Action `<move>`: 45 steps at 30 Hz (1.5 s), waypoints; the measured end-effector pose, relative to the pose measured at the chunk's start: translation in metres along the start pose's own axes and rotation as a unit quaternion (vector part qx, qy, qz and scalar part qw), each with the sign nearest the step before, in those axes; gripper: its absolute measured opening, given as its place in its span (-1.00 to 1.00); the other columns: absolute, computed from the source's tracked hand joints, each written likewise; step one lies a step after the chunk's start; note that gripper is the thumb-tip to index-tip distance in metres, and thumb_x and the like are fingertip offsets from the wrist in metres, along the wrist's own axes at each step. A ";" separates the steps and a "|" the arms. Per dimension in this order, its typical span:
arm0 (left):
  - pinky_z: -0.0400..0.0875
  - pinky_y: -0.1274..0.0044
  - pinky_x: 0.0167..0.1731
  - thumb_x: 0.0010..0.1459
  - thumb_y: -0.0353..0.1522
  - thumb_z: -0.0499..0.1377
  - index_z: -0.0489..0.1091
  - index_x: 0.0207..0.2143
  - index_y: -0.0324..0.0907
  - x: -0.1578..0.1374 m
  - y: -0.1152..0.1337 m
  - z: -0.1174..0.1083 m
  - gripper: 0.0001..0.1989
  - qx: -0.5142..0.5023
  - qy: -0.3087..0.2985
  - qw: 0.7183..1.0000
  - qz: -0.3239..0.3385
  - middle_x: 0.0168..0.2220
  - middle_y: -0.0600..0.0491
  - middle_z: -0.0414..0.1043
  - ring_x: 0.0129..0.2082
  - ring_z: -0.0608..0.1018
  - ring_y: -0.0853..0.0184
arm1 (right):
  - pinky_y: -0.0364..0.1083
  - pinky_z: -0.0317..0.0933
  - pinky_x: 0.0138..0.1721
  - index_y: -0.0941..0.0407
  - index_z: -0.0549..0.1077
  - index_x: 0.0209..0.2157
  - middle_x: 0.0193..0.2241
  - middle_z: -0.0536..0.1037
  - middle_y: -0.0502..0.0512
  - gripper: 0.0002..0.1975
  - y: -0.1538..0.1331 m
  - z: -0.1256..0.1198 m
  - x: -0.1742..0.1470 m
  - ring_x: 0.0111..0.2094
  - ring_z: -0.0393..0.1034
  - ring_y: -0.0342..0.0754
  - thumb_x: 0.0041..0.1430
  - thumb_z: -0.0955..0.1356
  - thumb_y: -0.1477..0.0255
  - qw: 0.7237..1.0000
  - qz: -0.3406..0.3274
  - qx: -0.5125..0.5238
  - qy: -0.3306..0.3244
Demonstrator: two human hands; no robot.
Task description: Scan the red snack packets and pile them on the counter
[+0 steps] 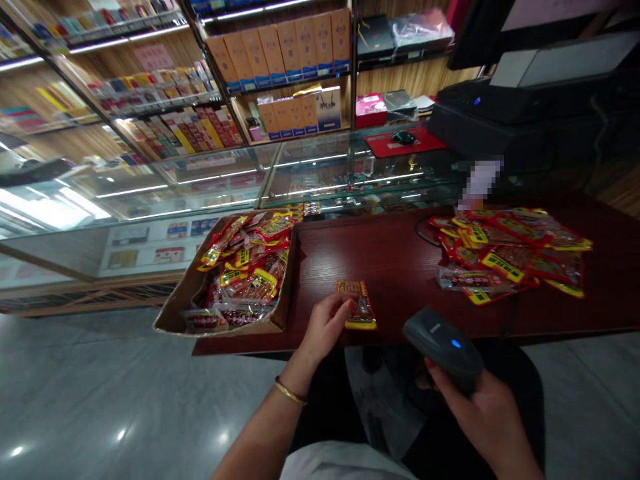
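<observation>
My left hand (326,325), with a gold bangle on its wrist, pinches the left side of a small red and yellow snack packet (364,308) on the dark red counter. The thumb lies over the packet, and the other fingertips are partly hidden. My right hand (480,403) grips a black barcode scanner (443,343) with a blue light, held just off the counter's front edge. Its nose tilts up and left, toward the packet. On the left, an open cardboard box (291,280) is heaped with similar packets. To the right lies a loose pile of packets (505,257).
Behind the wooden counter (320,250) runs a glass display case (310,170). A computer mouse (403,137) rests on a red pad (375,145). Black equipment (520,110) and a monitor (480,33) stand at right. Shelves with boxes (287,50) line the back.
</observation>
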State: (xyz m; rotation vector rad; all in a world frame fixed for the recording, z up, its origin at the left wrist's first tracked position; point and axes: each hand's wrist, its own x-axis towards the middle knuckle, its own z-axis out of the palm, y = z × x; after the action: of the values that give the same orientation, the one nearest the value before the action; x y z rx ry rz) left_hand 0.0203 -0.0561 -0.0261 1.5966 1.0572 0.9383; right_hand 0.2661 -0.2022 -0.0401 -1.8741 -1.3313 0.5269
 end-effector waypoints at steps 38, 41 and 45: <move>0.40 0.31 0.13 0.10 -0.31 0.25 0.58 -0.05 -0.17 0.014 -0.019 -0.004 -0.65 -0.182 0.108 0.975 -0.071 0.02 -0.07 0.59 0.05 0.57 0.11 | -0.03 0.48 -0.11 0.04 0.60 -0.15 -0.20 0.72 0.16 -0.70 -0.016 0.012 -0.002 -0.11 0.63 0.17 0.22 0.34 0.19 0.993 -0.029 -0.008 -0.114; 0.39 0.30 0.15 0.11 -0.31 0.25 0.57 -0.04 -0.15 0.014 -0.020 -0.003 -0.66 -0.202 0.104 0.971 -0.072 0.03 -0.06 0.58 0.06 0.57 0.13 | -0.03 0.48 -0.10 0.04 0.61 -0.15 -0.18 0.72 0.15 -0.69 -0.017 0.012 -0.001 -0.12 0.63 0.16 0.21 0.35 0.17 0.993 -0.031 -0.001 -0.117; 0.34 0.30 0.20 0.11 -0.33 0.25 0.57 -0.04 -0.14 0.014 -0.022 -0.003 -0.66 -0.200 0.103 0.972 -0.066 0.04 -0.06 0.57 0.09 0.55 0.14 | -0.03 0.48 -0.09 0.05 0.61 -0.14 -0.19 0.72 0.15 -0.68 -0.018 0.012 0.001 -0.14 0.64 0.15 0.22 0.35 0.18 0.993 -0.036 -0.002 -0.112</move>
State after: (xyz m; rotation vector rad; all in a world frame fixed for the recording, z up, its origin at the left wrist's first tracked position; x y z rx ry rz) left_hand 0.0179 -0.0391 -0.0457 1.1012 1.0233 1.1607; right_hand 0.2470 -0.1941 -0.0340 -1.8031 -1.5414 0.7136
